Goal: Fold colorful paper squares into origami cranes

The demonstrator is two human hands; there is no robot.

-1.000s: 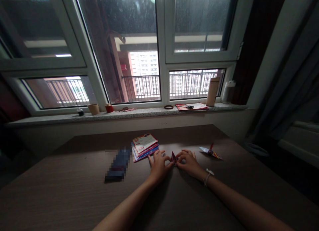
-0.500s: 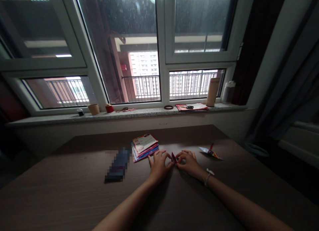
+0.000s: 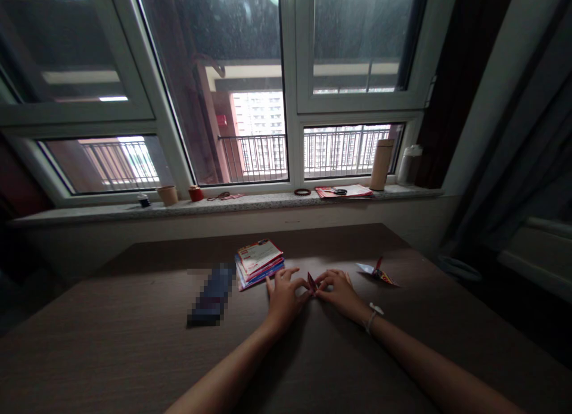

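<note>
Partly covered, the folded paper [image 3: 311, 281] is pinched by the left hand [image 3: 285, 295] and right hand [image 3: 338, 290], its creases indistinct.

Along the far speckled stone windowsill [image 3: 263, 202], left to right: a small dark bottle [image 3: 143, 201], a tan cup [image 3: 168, 195], a squat red container [image 3: 195, 193], a dark ring [image 3: 302, 192], red-and-white papers [image 3: 322, 192] under black-handled scissors [image 3: 341, 192], a tall tan flask [image 3: 382, 165], and a white-capped bottle [image 3: 410, 165]. Beyond, through the pale-framed window [image 3: 292, 92], a dark balcony railing [image 3: 263, 158] with high-rise buildings [image 3: 259, 119] farther back; at far right, a grayish curtain [image 3: 504, 140]. Nearer, on the left of the brown wooden table [image 3: 111, 342], a dark blue oblong object [image 3: 212, 295], blurred by pixelation.
</note>
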